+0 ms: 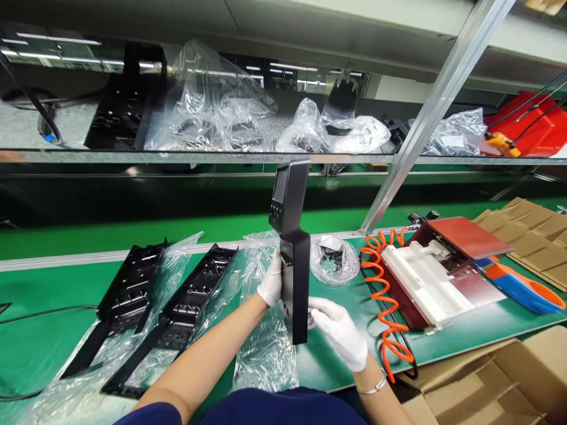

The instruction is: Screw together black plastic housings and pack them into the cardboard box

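A long black housing [296,254], stepped in profile, stands nearly upright above the bench with its edge toward me. On its left face are a small screen-like window and some buttons near the top. My white-gloved left hand [271,283] grips its left side around mid-height, fingers partly hidden. At the lower right edge is my gloved right hand [339,330], its fingers closed against the housing and their tips partly out of sight. Two similar black frames, one at the far left [128,289] and one nearer [190,307], lie on plastic wrap with their ribbed insides up.
Clear plastic film [266,348] lies below the housing. A bag of small black parts [335,260], a coiled orange air hose [385,301], a red-and-white fixture [434,277] and a blue-orange tray [527,286] sit rightward. Above runs a shelf edge [199,157]; cardboard boxes [491,383] stand lower right.
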`<state>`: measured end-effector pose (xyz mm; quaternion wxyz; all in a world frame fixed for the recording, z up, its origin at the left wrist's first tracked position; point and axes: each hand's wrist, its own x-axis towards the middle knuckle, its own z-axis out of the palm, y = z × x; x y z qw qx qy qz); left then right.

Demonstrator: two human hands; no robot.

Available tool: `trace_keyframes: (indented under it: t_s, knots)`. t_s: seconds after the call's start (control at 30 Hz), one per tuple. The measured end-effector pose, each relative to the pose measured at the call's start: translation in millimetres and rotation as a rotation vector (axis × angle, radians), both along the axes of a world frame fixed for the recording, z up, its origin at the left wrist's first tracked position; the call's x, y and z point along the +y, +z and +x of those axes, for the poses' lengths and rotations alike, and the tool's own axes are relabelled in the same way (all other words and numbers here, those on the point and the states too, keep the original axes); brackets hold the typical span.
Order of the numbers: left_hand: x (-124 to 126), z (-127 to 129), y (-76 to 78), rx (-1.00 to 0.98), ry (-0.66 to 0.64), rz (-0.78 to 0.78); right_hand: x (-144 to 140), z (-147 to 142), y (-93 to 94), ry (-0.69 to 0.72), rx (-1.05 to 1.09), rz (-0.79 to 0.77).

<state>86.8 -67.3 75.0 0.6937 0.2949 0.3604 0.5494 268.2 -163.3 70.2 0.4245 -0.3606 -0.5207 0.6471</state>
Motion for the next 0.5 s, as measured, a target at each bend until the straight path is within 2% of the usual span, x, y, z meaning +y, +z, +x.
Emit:
trace_keyframes:
  t_s: [0.13,0.2,0.3,0.37,0.43,0.5]
  knots:
    - [0,-5,-2.6,0.063,0.029,0.046,6,9,-5.7,-0.04,-0.039,-0.029]
    - [-1,-4,-3.3,0.086,0.006,0.05,8,10,1.1,-0.139,-0.058,0.007]
    - [-5,4,-5.1,0.117,-0.045,0.041,15,5,23.5,-0.324,-0.079,0.198]
    - [-8,11,-8.1,0.142,-0.083,0.044,22,-3,41.4,-0.37,-0.132,0.327]
    - [-10,16,-13.2,0.175,-0.106,0.069,30,-11,56.6,-0.404,-0.173,0.352]
    - [-11,18,-20.0,0.221,-0.107,0.106,36,-18,66.7,-0.422,-0.142,0.291]
